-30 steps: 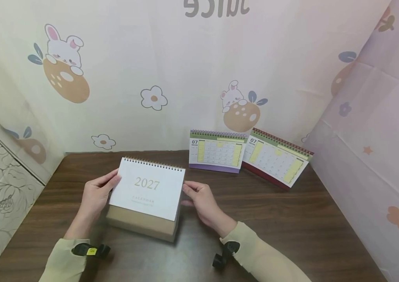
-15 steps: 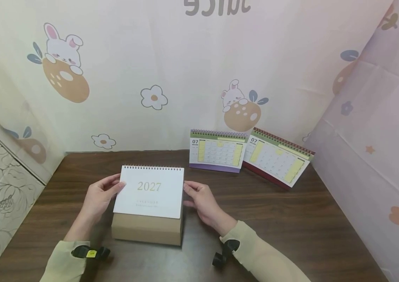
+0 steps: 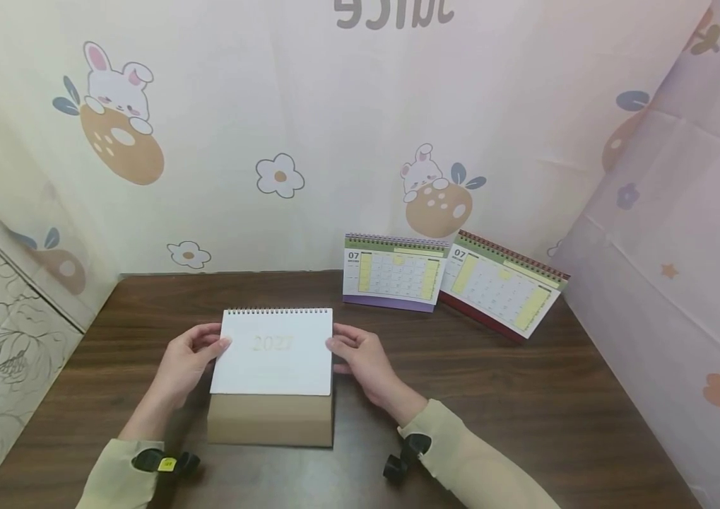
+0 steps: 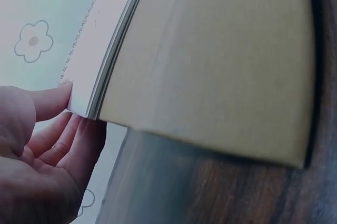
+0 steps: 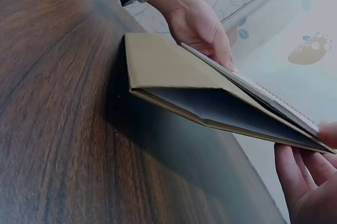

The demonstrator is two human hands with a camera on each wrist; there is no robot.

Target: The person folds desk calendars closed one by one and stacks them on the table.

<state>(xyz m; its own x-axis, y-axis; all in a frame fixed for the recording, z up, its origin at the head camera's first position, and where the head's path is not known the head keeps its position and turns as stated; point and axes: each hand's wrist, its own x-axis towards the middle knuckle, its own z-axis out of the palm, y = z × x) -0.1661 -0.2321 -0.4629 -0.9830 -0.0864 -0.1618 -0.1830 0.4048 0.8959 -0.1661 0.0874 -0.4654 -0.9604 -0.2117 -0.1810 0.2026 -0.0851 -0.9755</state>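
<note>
A white desk calendar [image 3: 273, 371] with a spiral along its top and a faint gold "2027" stands between my hands on a brown cardboard stand [image 3: 270, 420]. My left hand [image 3: 184, 360] pinches its left edge, thumb on the white pages and fingers behind, as the left wrist view shows with the thumb [image 4: 52, 102]. At the opposite edge, my right hand [image 3: 366, 364] grips with the thumb in front and fingers behind the stand. The right wrist view reveals the stand's hollow, folded side [image 5: 210, 105]. Whether its base fully touches the table I cannot tell.
Behind and to the right stand two more desk calendars: one with a purple base [image 3: 394, 276], one with a dark red base [image 3: 502, 286]. All are on a dark wooden table [image 3: 474, 410]. A printed curtain [image 3: 334, 106] hangs along the back edge.
The white calendar has turned from a slant to face squarely forward and come slightly nearer. My left hand moved a little right and down with it; my right hand stayed nearly still.
</note>
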